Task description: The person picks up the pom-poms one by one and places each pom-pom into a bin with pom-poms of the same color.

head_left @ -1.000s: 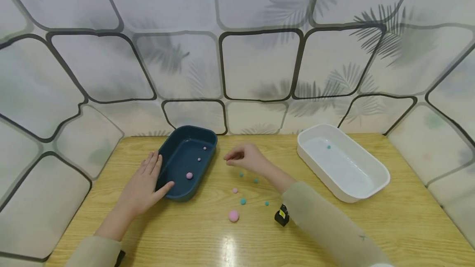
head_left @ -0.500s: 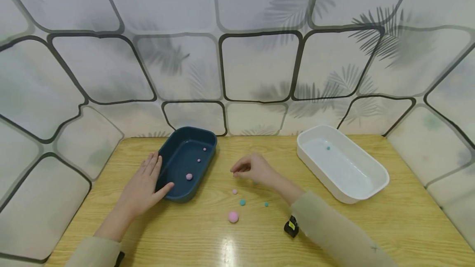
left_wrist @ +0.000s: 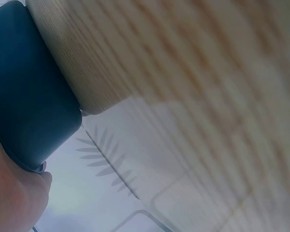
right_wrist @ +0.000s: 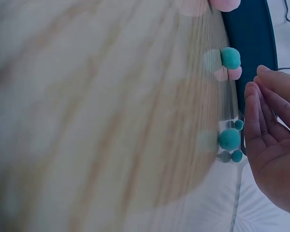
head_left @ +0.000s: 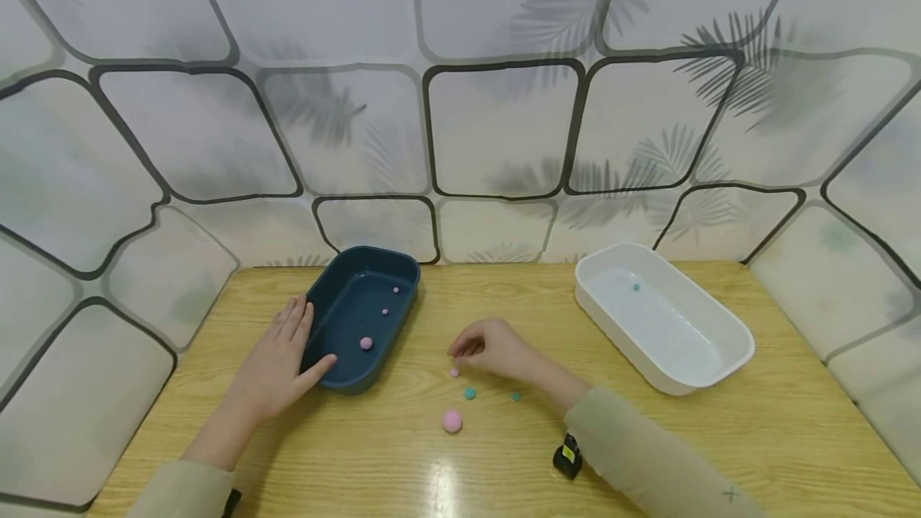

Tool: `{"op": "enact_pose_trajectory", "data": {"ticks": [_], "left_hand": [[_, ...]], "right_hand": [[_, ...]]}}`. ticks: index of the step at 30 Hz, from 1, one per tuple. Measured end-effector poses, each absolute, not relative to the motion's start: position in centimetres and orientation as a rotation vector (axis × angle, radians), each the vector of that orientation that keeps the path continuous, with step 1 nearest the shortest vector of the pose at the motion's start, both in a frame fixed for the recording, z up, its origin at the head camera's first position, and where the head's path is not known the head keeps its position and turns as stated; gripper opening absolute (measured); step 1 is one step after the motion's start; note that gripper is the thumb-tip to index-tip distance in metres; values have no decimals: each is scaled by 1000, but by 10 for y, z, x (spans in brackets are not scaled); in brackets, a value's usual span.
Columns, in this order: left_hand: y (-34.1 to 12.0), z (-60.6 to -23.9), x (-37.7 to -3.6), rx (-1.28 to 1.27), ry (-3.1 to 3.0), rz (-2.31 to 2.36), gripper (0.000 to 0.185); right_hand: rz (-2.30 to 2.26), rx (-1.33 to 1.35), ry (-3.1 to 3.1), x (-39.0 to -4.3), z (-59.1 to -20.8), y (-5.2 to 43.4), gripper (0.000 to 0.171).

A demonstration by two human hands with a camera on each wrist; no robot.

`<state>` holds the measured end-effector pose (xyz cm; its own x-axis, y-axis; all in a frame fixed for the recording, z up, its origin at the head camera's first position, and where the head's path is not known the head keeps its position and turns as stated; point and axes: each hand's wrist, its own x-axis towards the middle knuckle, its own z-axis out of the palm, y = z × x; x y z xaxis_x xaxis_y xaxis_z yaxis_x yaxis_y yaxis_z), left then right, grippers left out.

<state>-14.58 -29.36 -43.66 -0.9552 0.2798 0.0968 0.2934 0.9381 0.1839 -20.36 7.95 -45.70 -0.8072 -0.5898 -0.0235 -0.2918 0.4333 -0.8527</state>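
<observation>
Small pink ball [head_left: 455, 372]: right hand [head_left: 496, 348] has dropped to it, fingers loosely curled.

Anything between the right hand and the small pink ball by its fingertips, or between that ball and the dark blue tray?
Nothing visible. The right hand has its fingertips just above the small pink ball, with only bare table from there to the dark blue tray. The left hand rests against the tray's far side.

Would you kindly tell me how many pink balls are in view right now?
5: three in the dark blue tray at and; two on the table at and. The right hand may hide others.
</observation>
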Motion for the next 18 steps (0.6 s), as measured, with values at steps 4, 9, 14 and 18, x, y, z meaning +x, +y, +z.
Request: {"op": "enact_pose_trajectory", "data": {"ticks": [4, 9, 14, 18], "left_hand": [[-293, -436, -145, -449, -3022, -304, 96], [-293, -436, -145, -449, -3018, -311, 96], [-294, -438, -146, -451, -3019, -306, 96], [-294, -437, -146, -452, -3021, -311, 96]], "right_hand": [[-1276, -787, 2366, -202, -459, 79, 12], [-1220, -839, 2377, -202, -462, 79, 10], [-1191, -852, 2372, -202, -463, 79, 7], [-1180, -865, 2371, -201, -462, 78, 7]]}}
